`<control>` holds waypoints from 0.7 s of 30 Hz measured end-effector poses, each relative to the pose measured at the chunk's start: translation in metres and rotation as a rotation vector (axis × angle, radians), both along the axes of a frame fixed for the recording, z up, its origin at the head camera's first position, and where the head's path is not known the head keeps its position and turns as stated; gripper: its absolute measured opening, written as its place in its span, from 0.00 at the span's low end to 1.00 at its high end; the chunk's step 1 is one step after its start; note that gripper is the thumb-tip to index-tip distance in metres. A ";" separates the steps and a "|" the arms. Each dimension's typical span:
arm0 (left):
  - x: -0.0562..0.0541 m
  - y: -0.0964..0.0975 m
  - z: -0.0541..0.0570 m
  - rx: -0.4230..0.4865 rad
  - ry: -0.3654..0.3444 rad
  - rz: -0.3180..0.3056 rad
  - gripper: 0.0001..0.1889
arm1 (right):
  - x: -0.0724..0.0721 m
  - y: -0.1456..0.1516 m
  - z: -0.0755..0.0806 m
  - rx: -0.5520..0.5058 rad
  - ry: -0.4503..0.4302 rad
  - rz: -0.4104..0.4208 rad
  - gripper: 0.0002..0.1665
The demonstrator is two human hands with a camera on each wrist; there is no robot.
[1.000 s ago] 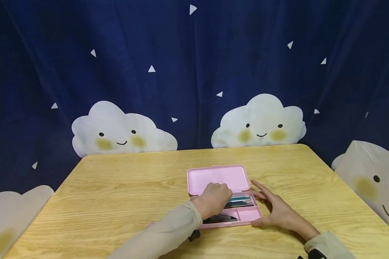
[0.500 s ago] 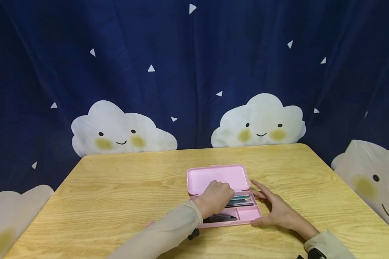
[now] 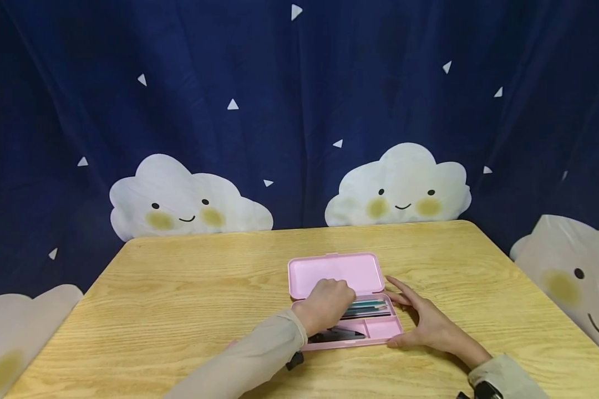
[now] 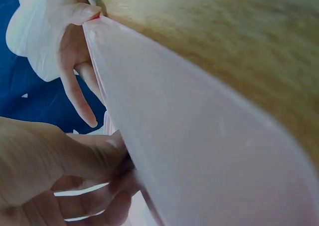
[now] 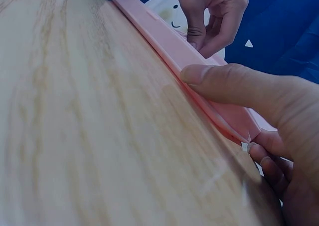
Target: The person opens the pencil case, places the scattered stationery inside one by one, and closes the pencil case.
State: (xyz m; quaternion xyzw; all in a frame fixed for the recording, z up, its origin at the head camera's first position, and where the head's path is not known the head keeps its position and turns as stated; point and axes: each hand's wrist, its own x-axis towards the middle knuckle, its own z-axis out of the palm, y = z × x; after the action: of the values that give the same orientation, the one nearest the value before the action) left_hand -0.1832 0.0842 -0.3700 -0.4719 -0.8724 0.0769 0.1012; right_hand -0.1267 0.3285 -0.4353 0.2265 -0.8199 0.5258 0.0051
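Observation:
A pink pencil case [image 3: 384, 329] lies with its lid [image 3: 346, 271] folded back, away from the person. Its far compartment holds several pencils [image 3: 369, 308]; a dark pen [image 3: 343, 334] lies in the near one. From the left, my left hand [image 3: 326, 303] reaches over into the case with curled fingers. In the left wrist view, thumb and fingers [image 4: 112, 158] pinch something dark and slim at the case, apparently a pencil, mostly hidden. My right hand [image 3: 426, 328] grips the case's right end, thumb [image 5: 209, 75] on the near wall and fingers around the far corner.
The case stands on a wooden table [image 3: 189, 288]. A bit of pink [image 3: 233, 342] shows behind the left sleeve, too covered to identify. Behind the table hangs a dark blue curtain [image 3: 289, 111] with white clouds and triangles.
The left hand has shifted slightly right, then back left, uncovering more of the pencils and of the dark pen. The right hand and the case stay in place.

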 end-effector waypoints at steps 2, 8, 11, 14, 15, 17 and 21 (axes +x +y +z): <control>-0.001 -0.001 -0.001 0.022 -0.005 0.008 0.06 | -0.001 0.000 0.001 0.005 0.005 -0.006 0.69; -0.004 -0.002 -0.004 0.072 -0.027 0.006 0.04 | -0.002 0.002 0.001 0.004 0.029 0.001 0.69; -0.005 -0.002 -0.005 0.081 -0.046 -0.002 0.04 | -0.001 0.002 0.001 0.006 0.028 0.002 0.69; -0.005 -0.002 -0.006 0.092 -0.064 -0.010 0.03 | -0.001 0.001 0.000 0.006 0.024 0.002 0.69; -0.006 -0.003 -0.006 0.099 -0.070 -0.015 0.03 | -0.001 0.001 0.000 0.001 0.019 0.004 0.69; -0.007 -0.004 -0.006 0.117 -0.083 -0.027 0.02 | 0.000 0.001 0.000 -0.007 0.012 0.012 0.68; -0.008 -0.011 -0.002 0.184 -0.090 -0.040 0.04 | 0.000 0.001 0.000 -0.019 0.014 0.020 0.68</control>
State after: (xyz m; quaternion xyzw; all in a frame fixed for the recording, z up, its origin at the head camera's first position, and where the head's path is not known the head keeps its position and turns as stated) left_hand -0.1910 0.0728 -0.3720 -0.4809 -0.8698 -0.0269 0.1066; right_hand -0.1267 0.3293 -0.4354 0.2384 -0.8125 0.5319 0.0077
